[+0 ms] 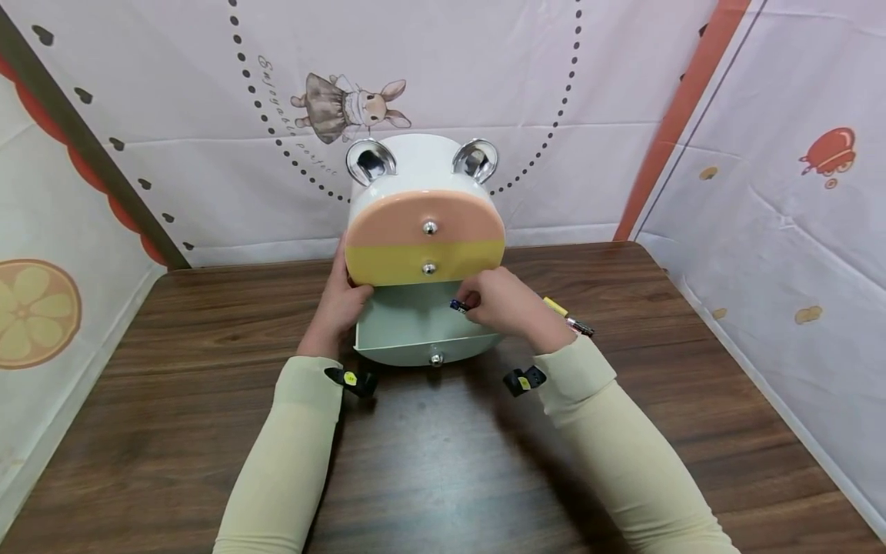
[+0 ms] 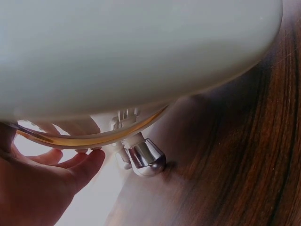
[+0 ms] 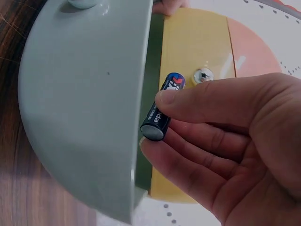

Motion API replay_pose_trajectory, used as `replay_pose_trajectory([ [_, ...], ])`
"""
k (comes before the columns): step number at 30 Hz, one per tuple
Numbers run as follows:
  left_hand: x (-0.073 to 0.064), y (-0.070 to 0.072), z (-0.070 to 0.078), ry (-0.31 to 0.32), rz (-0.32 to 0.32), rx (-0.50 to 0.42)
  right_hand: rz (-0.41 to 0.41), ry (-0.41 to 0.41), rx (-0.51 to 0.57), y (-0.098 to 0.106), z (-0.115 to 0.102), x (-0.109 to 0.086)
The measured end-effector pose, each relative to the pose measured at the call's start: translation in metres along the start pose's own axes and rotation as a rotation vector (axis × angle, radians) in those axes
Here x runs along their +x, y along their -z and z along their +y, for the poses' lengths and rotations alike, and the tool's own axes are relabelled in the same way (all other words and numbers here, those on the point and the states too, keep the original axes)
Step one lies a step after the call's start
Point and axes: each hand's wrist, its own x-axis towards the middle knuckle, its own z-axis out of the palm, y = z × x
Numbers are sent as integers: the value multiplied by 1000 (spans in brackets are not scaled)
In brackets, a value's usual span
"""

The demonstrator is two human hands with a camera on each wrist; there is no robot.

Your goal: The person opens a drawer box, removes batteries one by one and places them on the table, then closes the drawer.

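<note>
My right hand (image 1: 505, 304) pinches a dark blue cylindrical battery (image 3: 156, 120) between thumb and fingers. It holds the battery over the pulled-out green bottom drawer (image 1: 394, 350). The drawer belongs to a rounded white cabinet (image 1: 424, 161), whose upper two drawer fronts, a peach one (image 1: 388, 223) and a yellow one (image 1: 388, 265), are pushed in. My left hand (image 1: 337, 304) grips the cabinet's left side, thumb at the front near the drawer's corner. In the left wrist view, the green drawer front (image 2: 141, 56) fills the upper part.
Right of the cabinet, a yellow battery (image 1: 555, 305) and a dark-and-silver battery (image 1: 580, 327) lie on the wooden table (image 1: 429, 462). Silver ear-like pieces (image 1: 475, 160) stick out from the cabinet top. A printed cloth wall (image 1: 484, 61) stands close behind, with more cloth at both sides.
</note>
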Motion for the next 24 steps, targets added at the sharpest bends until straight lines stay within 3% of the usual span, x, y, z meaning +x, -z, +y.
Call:
replay_pose_trajectory([
  [6, -9, -1, 17, 34, -14, 14, 14, -11, 28, 5, 6, -11],
  [24, -8, -2, 17, 32, -19, 19, -5, -162, 160, 22, 33, -48],
])
